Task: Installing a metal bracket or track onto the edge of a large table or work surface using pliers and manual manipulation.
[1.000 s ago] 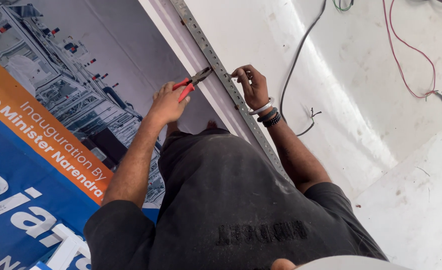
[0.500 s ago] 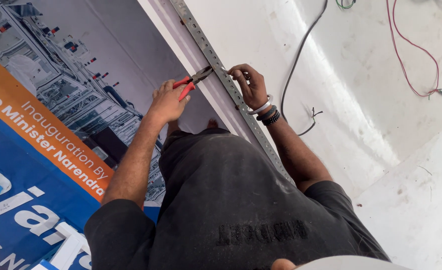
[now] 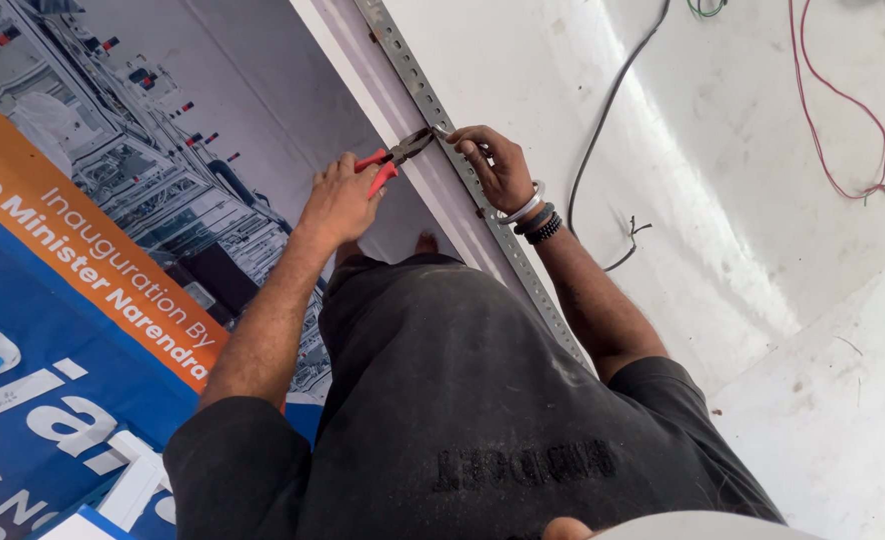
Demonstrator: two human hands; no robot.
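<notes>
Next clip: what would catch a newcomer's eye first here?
At top centre, red-handled pliers in the left hand bite at a perforated metal strip running diagonally, where the right hand pinches it. A big blue and orange printed banner fills the left; loose wires trail across the white panel on the right.

Both hands crowd one spot on the perforated rail [image 3: 483,205]: the left hand [image 3: 341,203] with the pliers [image 3: 395,157] comes from the banner [image 3: 83,250] side, the right hand [image 3: 498,165] from the white panel [image 3: 723,170] side. Above them the rail runs bare. A black cable [image 3: 603,120] and a red wire [image 3: 823,100] cross the panel to the right; between them the surface lies open. The person's torso [image 3: 463,420] blocks the lower rail.
</notes>
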